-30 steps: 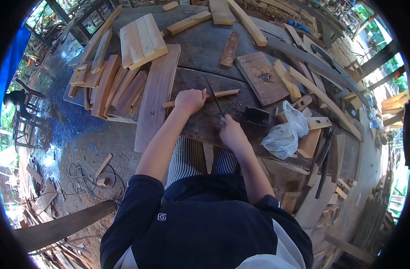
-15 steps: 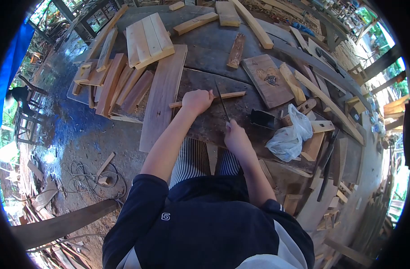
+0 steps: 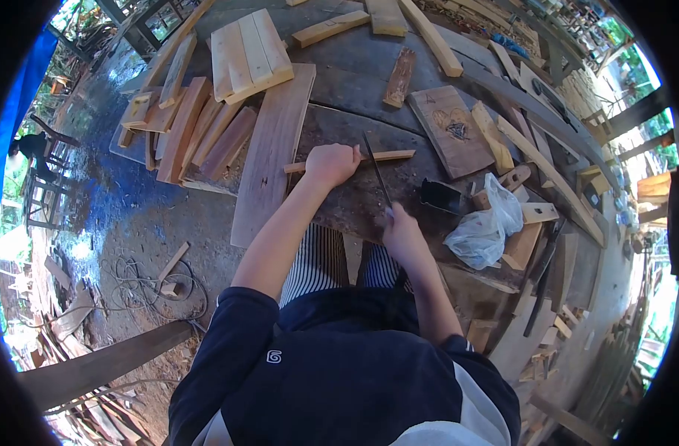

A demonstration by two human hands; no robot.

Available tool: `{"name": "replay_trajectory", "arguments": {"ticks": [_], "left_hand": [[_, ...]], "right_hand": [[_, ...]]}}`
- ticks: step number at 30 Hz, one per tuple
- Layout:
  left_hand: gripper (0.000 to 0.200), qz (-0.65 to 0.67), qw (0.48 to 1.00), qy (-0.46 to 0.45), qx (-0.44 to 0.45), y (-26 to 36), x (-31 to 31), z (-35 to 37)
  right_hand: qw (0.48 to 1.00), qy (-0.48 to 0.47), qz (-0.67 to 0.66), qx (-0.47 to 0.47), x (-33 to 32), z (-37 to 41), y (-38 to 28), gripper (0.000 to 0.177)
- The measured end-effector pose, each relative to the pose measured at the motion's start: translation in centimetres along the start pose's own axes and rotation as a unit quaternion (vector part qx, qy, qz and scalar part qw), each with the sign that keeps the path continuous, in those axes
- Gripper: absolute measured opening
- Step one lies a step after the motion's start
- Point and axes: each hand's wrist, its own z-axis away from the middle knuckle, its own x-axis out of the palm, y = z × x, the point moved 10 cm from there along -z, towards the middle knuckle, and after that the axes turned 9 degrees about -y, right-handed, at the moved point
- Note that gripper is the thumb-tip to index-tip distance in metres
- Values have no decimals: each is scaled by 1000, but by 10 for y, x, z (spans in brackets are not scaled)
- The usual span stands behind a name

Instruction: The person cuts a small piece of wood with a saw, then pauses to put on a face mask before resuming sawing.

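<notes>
A narrow wooden strip (image 3: 395, 155) lies across the dark workbench in front of me. My left hand (image 3: 332, 165) is closed over it, pressing it down toward its left part. In my right hand (image 3: 402, 232), fingers wrapped around the grip, is a saw (image 3: 377, 177) seen nearly edge-on as a thin dark blade. The blade crosses the strip just right of my left hand, its tip pointing away from me. A wide board (image 3: 275, 141) lies under the strip's left end. Right of the blade sits a small black box-like object (image 3: 440, 196).
A crumpled clear plastic bag (image 3: 482, 230) and wooden hand planes (image 3: 538, 213) lie to the right. A flat board with a small pile of nails (image 3: 451, 134) is farther back. Stacked planks (image 3: 251, 58) stand at the back left; a coiled cord (image 3: 142, 286) is on the floor.
My right hand has drawn the saw slightly back toward me across the strip. My left hand stays on the strip, and the whole view has shifted a little.
</notes>
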Motion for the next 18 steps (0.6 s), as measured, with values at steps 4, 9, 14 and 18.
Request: {"name": "replay_trajectory", "arguments": {"ticks": [4,9,14,18], "left_hand": [[58,-9,1000,15,-9,-1,-2,-3],[57,-20,999,44,-18,-1,0,-2],[57,-22,998,56,-5,2,1,1],[57,-52,994,92,15,6,-2,5]], "right_hand": [[999,31,6,-25,-11,-51,-26,21],[999,27,-17,-9,-5,-11,-9,20],[1000,-3,-11,13,-2,8,5,19],[999,19,-25,-35,-13,-32,-17,20]]}}
